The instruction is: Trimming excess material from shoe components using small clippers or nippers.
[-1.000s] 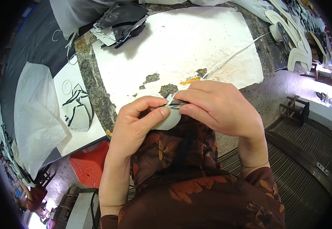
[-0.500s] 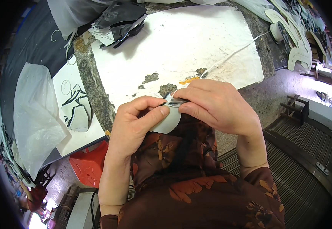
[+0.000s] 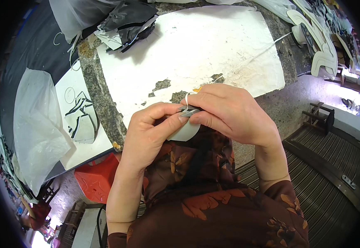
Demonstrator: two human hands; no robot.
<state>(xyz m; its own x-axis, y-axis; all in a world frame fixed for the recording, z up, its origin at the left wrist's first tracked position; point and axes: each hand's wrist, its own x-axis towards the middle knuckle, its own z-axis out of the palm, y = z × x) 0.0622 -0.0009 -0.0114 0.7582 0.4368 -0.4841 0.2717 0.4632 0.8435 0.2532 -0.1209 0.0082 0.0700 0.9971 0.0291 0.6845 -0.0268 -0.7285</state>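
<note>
My left hand [image 3: 144, 132] pinches a small curved piece [image 3: 187, 131], pale on its lower face with a grey edge, between thumb and forefinger. My right hand [image 3: 240, 118] grips the same piece at its right side, its thumb and fingers pressed on the grey edge. A thin white strip [image 3: 187, 99] rises in a small loop from that edge to the right fingers. Beyond them it stretches over the table to a spool [image 3: 300, 35] at the far right. The fingertips hide part of the edge.
A worn white sheet [image 3: 188, 45] covers the stone slab [image 3: 99, 89]. Dark and white cut pieces [image 3: 128, 22] are piled at its far left. More pale, dark-edged pieces [image 3: 84, 128] lie on a board beside a clear plastic bag [image 3: 39, 128]. A red stool [image 3: 97, 177] stands below left.
The white strip has lifted from the piece into a loop between the hands. The shiny dark edge now appears flatter and greyer. Both hands keep their hold, with a slight shift.
</note>
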